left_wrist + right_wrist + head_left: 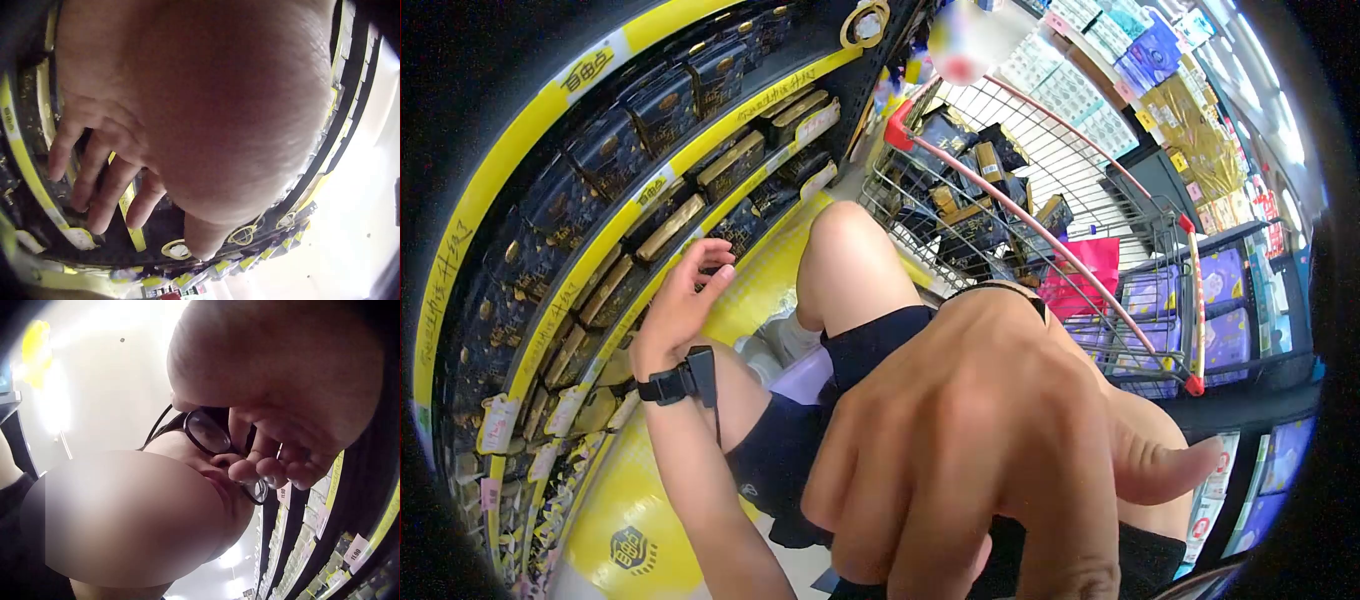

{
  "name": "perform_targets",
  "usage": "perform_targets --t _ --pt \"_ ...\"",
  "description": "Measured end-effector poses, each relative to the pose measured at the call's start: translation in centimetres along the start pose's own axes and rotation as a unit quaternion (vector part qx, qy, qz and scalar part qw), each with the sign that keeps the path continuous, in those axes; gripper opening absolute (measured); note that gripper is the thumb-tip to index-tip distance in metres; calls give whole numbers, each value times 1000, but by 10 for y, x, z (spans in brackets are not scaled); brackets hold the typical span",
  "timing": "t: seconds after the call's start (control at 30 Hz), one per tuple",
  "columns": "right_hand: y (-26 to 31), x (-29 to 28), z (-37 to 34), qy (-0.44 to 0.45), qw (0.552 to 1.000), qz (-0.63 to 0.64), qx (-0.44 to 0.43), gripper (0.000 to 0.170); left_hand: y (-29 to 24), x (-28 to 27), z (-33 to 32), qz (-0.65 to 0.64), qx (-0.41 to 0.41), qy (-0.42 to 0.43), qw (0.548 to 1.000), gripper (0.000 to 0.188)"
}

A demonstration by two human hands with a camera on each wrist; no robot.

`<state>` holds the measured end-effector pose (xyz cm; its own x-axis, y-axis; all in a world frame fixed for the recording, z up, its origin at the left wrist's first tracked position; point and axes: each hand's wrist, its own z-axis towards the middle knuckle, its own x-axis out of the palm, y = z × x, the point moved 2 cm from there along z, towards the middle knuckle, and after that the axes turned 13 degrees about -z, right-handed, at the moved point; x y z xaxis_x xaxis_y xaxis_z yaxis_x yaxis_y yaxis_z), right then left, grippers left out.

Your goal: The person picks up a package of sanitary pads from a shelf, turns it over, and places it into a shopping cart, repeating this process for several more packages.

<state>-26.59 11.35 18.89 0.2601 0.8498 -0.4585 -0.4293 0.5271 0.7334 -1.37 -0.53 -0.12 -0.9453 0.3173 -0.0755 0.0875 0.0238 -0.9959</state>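
Nearest the camera, the right hand (990, 430) lies toward five o'clock, fingers bent. The right wrist view shows them beside glasses (208, 432) near dial centre; whether they grip these cannot be told. The left hand (677, 310), empty, fingers loosely bent, is at nine o'clock, near black-and-gold packs (732, 168) on yellow-edged shelves (650, 190). A trolley (900, 128) stands at one o'clock, loaded.

Head: downward, shelves (650, 190) at ten o'clock, shared with left wrist, very near left grip (144, 125). Right wrist: upward, ceiling (100, 387) at ten.
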Motion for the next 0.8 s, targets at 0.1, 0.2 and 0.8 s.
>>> perform_targets --t 0.1,0.2,0.8 --pt "12 9 -2 14 999 -20 22 74 1 -1 -7 -5 -30 7 1000 32" --pt "16 10 -1 13 999 -31 13 71 -1 0 -10 -4 -30 12 999 32" --pt "-83 -61 66 -28 998 57 -27 57 -7 -1 -6 -9 45 -2 999 31"
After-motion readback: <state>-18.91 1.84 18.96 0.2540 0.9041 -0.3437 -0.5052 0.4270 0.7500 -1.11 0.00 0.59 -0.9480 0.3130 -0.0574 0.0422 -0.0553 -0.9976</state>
